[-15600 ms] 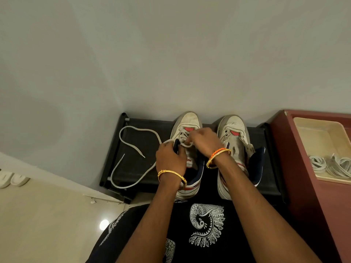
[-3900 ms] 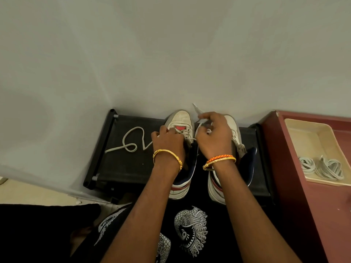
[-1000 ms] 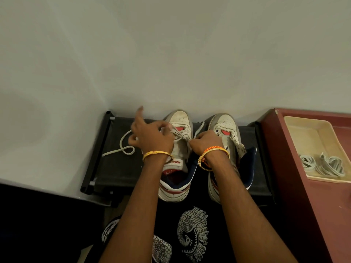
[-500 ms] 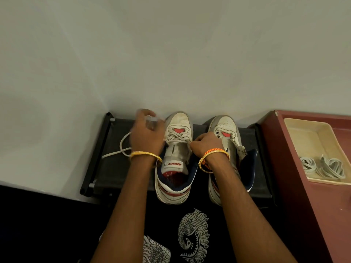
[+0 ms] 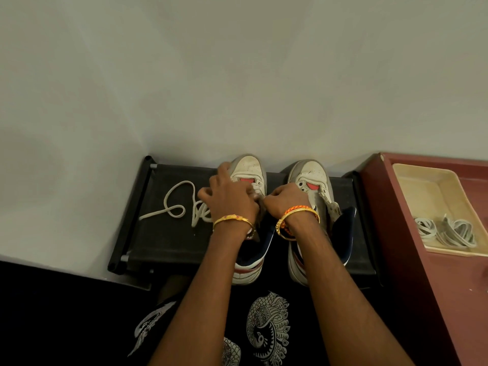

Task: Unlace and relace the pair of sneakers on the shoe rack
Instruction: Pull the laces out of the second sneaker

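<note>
Both hands, left hand (image 5: 228,196) and right hand (image 5: 286,200), curled over the left sneaker (image 5: 249,178) on the shoe rack (image 5: 163,241), probably pinching the lace (image 5: 179,204); risks skipping 1 eyelet unseen

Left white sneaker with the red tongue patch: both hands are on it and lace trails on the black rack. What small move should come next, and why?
Probably draw the slack through. Both the left hand and the right hand are bunched over the left white sneaker, while a long loose white lace curls on the black fabric shoe rack. The right white sneaker shows bare eyelets, so it comes later.
</note>
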Action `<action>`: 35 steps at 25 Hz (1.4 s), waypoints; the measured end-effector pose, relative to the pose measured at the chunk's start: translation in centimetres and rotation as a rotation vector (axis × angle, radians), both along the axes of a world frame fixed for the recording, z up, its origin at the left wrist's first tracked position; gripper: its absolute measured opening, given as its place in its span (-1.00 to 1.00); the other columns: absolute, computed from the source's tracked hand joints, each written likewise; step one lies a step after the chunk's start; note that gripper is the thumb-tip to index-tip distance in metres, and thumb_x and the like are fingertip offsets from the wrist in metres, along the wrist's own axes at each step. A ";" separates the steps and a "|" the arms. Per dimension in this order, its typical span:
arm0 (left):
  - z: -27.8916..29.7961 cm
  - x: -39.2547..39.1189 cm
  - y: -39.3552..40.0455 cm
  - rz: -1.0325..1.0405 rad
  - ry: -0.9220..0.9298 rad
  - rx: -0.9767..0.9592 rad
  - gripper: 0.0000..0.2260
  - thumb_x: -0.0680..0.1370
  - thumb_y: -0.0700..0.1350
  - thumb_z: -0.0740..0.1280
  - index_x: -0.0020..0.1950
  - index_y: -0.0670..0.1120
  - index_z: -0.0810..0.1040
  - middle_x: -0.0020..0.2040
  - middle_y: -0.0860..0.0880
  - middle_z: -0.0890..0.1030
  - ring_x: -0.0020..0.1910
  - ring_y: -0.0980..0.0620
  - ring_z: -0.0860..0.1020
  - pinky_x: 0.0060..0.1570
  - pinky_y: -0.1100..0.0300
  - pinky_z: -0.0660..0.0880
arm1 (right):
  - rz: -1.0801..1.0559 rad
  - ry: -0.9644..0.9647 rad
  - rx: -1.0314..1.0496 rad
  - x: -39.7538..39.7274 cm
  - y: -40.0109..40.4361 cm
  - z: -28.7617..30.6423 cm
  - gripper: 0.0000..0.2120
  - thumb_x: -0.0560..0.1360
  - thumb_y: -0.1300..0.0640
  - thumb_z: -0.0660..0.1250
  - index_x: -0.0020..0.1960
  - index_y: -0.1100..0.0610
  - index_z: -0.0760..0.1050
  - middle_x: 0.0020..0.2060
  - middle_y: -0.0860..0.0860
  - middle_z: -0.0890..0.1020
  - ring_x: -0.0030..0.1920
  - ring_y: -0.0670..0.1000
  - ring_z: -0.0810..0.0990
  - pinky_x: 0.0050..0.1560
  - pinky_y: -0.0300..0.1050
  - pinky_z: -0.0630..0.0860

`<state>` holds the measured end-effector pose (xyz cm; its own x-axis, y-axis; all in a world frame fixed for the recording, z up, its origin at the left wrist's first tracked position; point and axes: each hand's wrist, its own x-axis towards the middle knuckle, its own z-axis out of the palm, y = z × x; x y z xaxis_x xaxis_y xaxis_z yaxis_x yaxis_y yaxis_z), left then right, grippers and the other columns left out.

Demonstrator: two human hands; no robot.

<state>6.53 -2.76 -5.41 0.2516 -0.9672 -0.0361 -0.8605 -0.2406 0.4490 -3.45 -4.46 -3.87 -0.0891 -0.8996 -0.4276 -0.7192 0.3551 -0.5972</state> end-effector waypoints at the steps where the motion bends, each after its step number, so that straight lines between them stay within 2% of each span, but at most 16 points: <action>1: 0.1 0.4 0.0 0.073 0.102 -0.057 -0.91 0.47 -0.11 0.39 -0.06 0.05 0.63 0.45 0.02 0.14 0.35 -0.02 0.25 0.27 -0.01 0.11 | 0.002 0.002 0.004 0.0 0.0 0.0 -0.78 0.48 0.13 0.31 0.00 0.25 0.62 -0.11 0.12 0.63 -0.21 0.01 0.48 -0.12 -0.15 0.47; 3: 0.5 1.3 0.1 0.228 0.305 -0.167 -0.88 0.47 -0.17 0.38 -0.20 0.04 0.53 0.41 0.01 0.17 0.26 0.02 0.36 0.30 -0.02 0.12 | 0.006 0.000 0.018 0.0 -0.1 0.1 -0.79 0.49 0.14 0.30 -0.03 0.25 0.62 -0.19 0.11 0.59 -0.20 0.03 0.49 -0.10 -0.12 0.48; 5: 1.0 2.3 -0.2 0.428 0.569 -0.269 -0.87 0.51 -0.19 0.32 -0.20 0.00 0.47 0.35 -0.07 0.27 0.12 -0.02 0.46 0.32 0.05 0.28 | 0.003 -0.009 0.024 -0.1 -0.1 0.1 -0.81 0.49 0.14 0.29 -0.06 0.24 0.61 -0.24 0.08 0.55 -0.19 0.04 0.49 -0.12 -0.13 0.47; 7: 1.6 3.9 -0.5 0.662 0.837 -0.472 -0.93 0.56 -0.24 0.22 -0.05 -0.15 0.49 0.19 -0.15 0.43 -0.07 0.02 0.50 0.01 0.41 0.45 | -0.006 -0.014 0.025 -0.2 -0.2 0.0 -0.81 0.49 0.15 0.29 -0.06 0.25 0.61 -0.24 0.08 0.55 -0.19 0.05 0.49 -0.11 -0.12 0.48; 8: 2.1 4.9 -0.7 0.790 0.986 -0.592 -0.90 0.58 -0.27 0.17 0.02 -0.20 0.47 0.09 -0.13 0.48 -0.16 0.06 0.52 -0.19 0.48 0.45 | -0.009 -0.015 0.022 -0.3 -0.2 -0.1 -0.80 0.48 0.16 0.29 -0.04 0.26 0.61 -0.21 0.10 0.56 -0.18 0.05 0.49 -0.09 -0.11 0.49; 10: 2.6 6.9 -0.3 0.982 1.123 -0.686 -0.85 0.59 -0.27 0.14 0.11 -0.22 0.44 0.04 -0.11 0.49 -0.15 0.07 0.58 -0.27 0.41 0.48 | -0.008 -0.014 0.009 -0.3 -0.2 -0.3 -0.78 0.48 0.15 0.29 0.00 0.26 0.61 -0.13 0.13 0.62 -0.16 0.06 0.51 -0.04 -0.07 0.52; 12: 1.9 8.0 0.4 1.045 0.890 -0.486 -0.70 0.57 -0.17 0.20 0.28 -0.24 0.39 0.21 -0.14 0.45 0.13 -0.07 0.53 -0.01 0.25 0.49 | 0.000 -0.010 -0.012 -0.1 -0.1 -0.5 -0.78 0.47 0.14 0.29 0.04 0.23 0.58 -0.04 0.14 0.63 -0.11 0.07 0.52 -0.02 -0.06 0.51; 14: 1.0 8.0 1.3 0.925 0.626 -0.192 -0.40 0.49 -0.03 0.33 0.45 -0.20 0.19 0.41 -0.18 0.25 0.30 -0.19 0.39 0.28 -0.04 0.38 | 0.015 -0.008 -0.049 0.2 -0.1 -0.7 -0.76 0.47 0.15 0.29 0.12 0.18 0.54 0.04 0.12 0.61 -0.02 0.10 0.53 0.02 -0.06 0.49; 15: 0.7 7.5 1.8 0.818 0.541 -0.115 -0.29 0.45 0.03 0.37 0.48 -0.17 0.14 0.44 -0.18 0.18 0.34 -0.22 0.34 0.31 -0.15 0.33 | 0.034 -0.003 -0.082 0.5 0.0 -0.8 -0.72 0.46 0.16 0.29 0.16 0.15 0.51 0.07 0.12 0.59 0.03 0.12 0.54 0.05 -0.05 0.49; 18: -0.2 5.3 1.9 0.411 0.415 -0.020 -0.43 0.39 0.10 0.39 0.35 -0.04 0.37 0.33 -0.10 0.37 0.27 -0.15 0.40 0.28 -0.20 0.32 | 0.208 0.109 -0.232 1.4 0.0 -1.4 -0.62 0.44 0.18 0.30 0.25 0.07 0.48 0.21 0.14 0.45 0.23 0.16 0.41 0.19 0.01 0.43; 21: -1.1 3.0 2.0 0.136 0.423 0.260 -0.61 0.40 0.12 0.31 0.17 -0.02 0.51 0.15 -0.09 0.54 0.17 -0.12 0.47 0.23 -0.16 0.38 | 0.435 0.297 -0.319 2.1 -0.2 -2.1 -0.68 0.48 0.09 0.31 0.23 0.05 0.53 0.27 0.14 0.36 0.31 0.17 0.26 0.27 0.09 0.37; 24: -1.7 2.5 1.5 0.142 0.456 0.238 -0.77 0.50 -0.12 0.28 0.14 -0.12 0.56 0.09 -0.14 0.58 0.09 -0.11 0.50 0.17 0.01 0.44 | 0.499 0.406 -0.292 2.1 -0.5 -2.7 -0.65 0.51 -0.03 0.29 0.26 0.04 0.52 0.30 0.13 0.35 0.33 0.17 0.24 0.28 0.13 0.37; 26: -1.7 2.3 1.0 0.161 0.419 0.209 -0.76 0.54 -0.14 0.26 0.18 -0.13 0.56 0.14 -0.15 0.57 0.13 -0.12 0.50 0.14 0.05 0.45 | 0.498 0.399 -0.274 2.3 -0.5 -2.9 -0.63 0.51 -0.07 0.29 0.27 0.03 0.52 0.31 0.13 0.34 0.34 0.16 0.24 0.29 0.13 0.37; 28: -1.8 2.3 0.8 0.178 0.400 0.195 -0.74 0.56 -0.13 0.26 0.22 -0.11 0.55 0.18 -0.17 0.55 0.14 -0.13 0.50 0.10 0.07 0.45 | 0.464 0.344 -0.276 2.4 -0.6 -2.9 -0.67 0.51 -0.06 0.31 0.22 0.02 0.56 0.31 0.12 0.35 0.33 0.16 0.25 0.29 0.11 0.37; 32: -1.6 2.2 1.5 0.211 0.345 0.147 -0.82 0.55 -0.18 0.28 0.09 -0.21 0.59 0.08 -0.22 0.56 0.01 -0.14 0.54 -0.11 0.14 0.42 | 0.356 0.204 -0.307 2.7 -0.6 -3.1 -0.80 0.47 0.02 0.37 0.06 0.03 0.63 0.25 0.11 0.37 0.27 0.13 0.31 0.23 0.08 0.43; 35: -1.2 1.8 2.0 0.244 0.315 0.072 -0.76 0.55 -0.25 0.26 0.19 -0.17 0.56 0.15 -0.18 0.50 0.05 -0.13 0.53 -0.12 0.19 0.39 | 0.214 0.028 -0.366 2.8 -0.4 -3.1 -0.93 0.42 0.17 0.40 -0.12 0.12 0.64 0.19 0.08 0.35 0.20 0.10 0.37 0.13 0.02 0.48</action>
